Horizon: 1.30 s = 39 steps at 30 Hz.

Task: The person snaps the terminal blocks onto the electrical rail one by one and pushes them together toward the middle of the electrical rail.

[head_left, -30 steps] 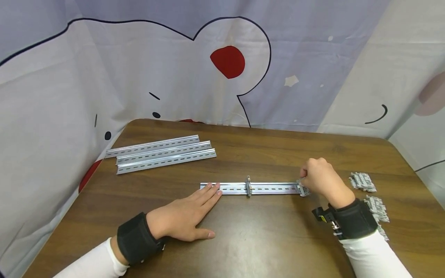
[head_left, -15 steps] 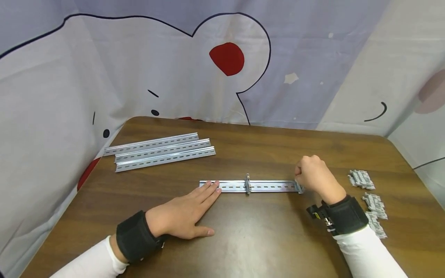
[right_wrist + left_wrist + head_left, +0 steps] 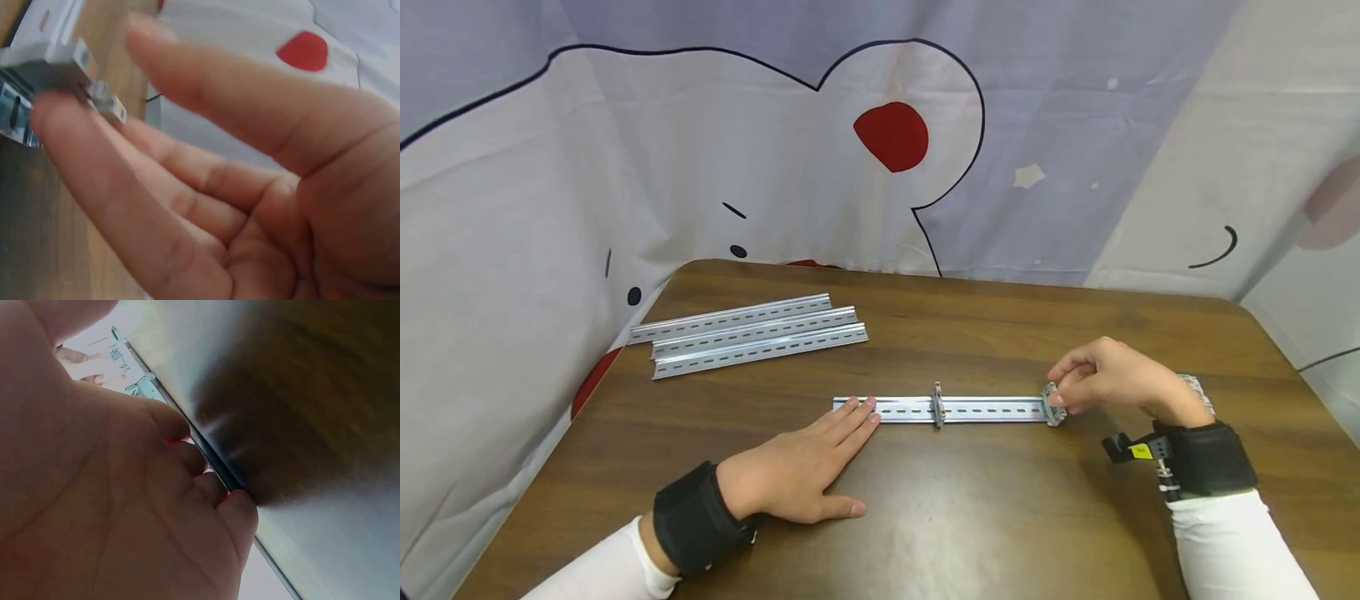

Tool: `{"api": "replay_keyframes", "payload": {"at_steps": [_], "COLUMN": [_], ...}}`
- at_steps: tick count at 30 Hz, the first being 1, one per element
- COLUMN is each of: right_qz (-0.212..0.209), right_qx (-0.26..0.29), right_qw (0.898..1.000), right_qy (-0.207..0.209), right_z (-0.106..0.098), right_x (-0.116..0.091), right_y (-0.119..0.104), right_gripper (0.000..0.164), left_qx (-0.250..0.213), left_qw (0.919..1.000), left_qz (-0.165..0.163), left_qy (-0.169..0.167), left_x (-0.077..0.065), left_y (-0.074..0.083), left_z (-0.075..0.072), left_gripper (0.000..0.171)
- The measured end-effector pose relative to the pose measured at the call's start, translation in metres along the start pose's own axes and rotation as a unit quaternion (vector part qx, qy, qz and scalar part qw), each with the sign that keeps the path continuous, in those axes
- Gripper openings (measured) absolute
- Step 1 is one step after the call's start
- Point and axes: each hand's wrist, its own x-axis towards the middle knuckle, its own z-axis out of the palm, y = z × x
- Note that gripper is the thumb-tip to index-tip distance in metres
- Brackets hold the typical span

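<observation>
A slotted metal DIN rail [image 3: 992,410] lies crosswise on the table. My left hand [image 3: 797,471] rests flat over its left end, fingers straight on the metal and thumb spread on the wood. One grey terminal block [image 3: 937,406] stands across the rail near the middle. Another terminal block [image 3: 47,65] sits at the right end. My right hand [image 3: 1112,379] is beside that end block; in the right wrist view a fingertip [image 3: 59,109] touches it while the thumb [image 3: 187,69] stands apart. The left wrist view mostly shows my palm [image 3: 112,487] along the rail's edge.
Three more DIN rails [image 3: 760,337] lie side by side at the back left. At the right, a pile of grey terminal blocks [image 3: 1197,390] is mostly hidden by my right forearm. A printed curtain [image 3: 700,150] hangs behind the table.
My right hand was curled down over the rail's right end; it has turned and spread, uncovering the end terminal block. My left hand has stayed on the rail.
</observation>
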Motion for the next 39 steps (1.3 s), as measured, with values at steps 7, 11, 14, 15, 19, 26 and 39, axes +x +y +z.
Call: {"api": "replay_keyframes", "payload": {"at_steps": [7,11,14,15,19,26,39], "right_qz": [-0.005,0.003,-0.002,-0.006,-0.017,-0.021,-0.035], "right_qx": [0.083,0.117,0.135,0.139,0.154,0.164,0.191], "right_qw": [0.994,0.99,0.988,0.987,0.984,0.982,0.977], "right_qy": [-0.072,-0.076,-0.081,-0.084,-0.089,-0.094,-0.088], "right_z": [-0.008,-0.009,-0.008,-0.008,-0.005,0.007,0.044], "right_x": [0.003,0.004,0.005,0.006,0.009,0.018,0.039], "right_y": [0.014,0.019,0.024,0.025,0.027,0.021,-0.005], "right_gripper": [0.051,0.051,0.051,0.051,0.052,0.051,0.05], "left_qx": [-0.005,0.001,0.006,0.006,0.006,0.0,0.004], "left_qw": [1.0,1.0,1.0,1.0,0.9999,0.9999,0.9999], "left_qz": [-0.002,0.001,-0.001,-0.003,-0.008,-0.01,-0.009], "left_qy": [-0.002,0.001,-0.003,-0.004,-0.004,-0.007,-0.009], "left_x": [-0.001,0.001,0.001,0.001,0.001,0.0,0.001], "left_y": [0.0,0.0,0.001,0.0,0.0,0.001,0.002], "left_z": [0.001,0.001,0.0,-0.001,-0.001,0.0,-0.001], "left_gripper": [0.095,0.095,0.095,0.095,0.096,0.095,0.095]}}
